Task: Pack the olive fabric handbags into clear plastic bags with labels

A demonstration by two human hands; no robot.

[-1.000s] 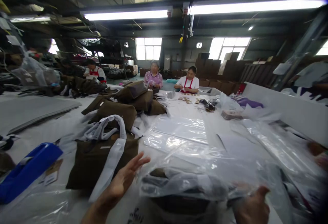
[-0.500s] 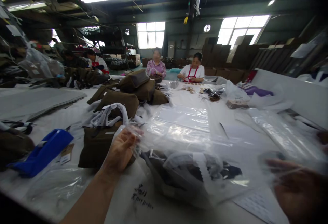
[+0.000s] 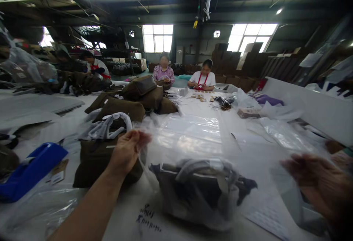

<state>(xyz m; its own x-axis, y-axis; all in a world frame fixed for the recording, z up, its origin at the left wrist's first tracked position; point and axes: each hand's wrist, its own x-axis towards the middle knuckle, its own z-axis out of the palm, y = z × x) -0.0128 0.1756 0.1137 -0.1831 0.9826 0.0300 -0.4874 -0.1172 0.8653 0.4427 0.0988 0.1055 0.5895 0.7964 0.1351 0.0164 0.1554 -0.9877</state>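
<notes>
My left hand (image 3: 126, 152) pinches the edge of a clear plastic bag (image 3: 147, 173) between thumb and fingers. Inside or under that film sits a dark handbag (image 3: 190, 185) with pale wrapped handles, upright on the white table in front of me. At the right, my right hand (image 3: 317, 184) is raised, its fingers reaching toward the film; blur hides whether they grip it. Just behind my left wrist stands an olive-brown handbag (image 3: 93, 163) with white-wrapped handles.
A blue tape dispenser (image 3: 35, 169) and a tag (image 3: 59, 171) lie at the left. Brown handbags (image 3: 118, 110) are piled behind. Flat clear bags (image 3: 193, 127) lie mid-table, near a printed sheet (image 3: 267, 211). Two people (image 3: 164, 72) work across the table.
The view has turned slightly right. The film has sunk closer around the dark handbag, which shows more plainly. My right hand has risen a little.
</notes>
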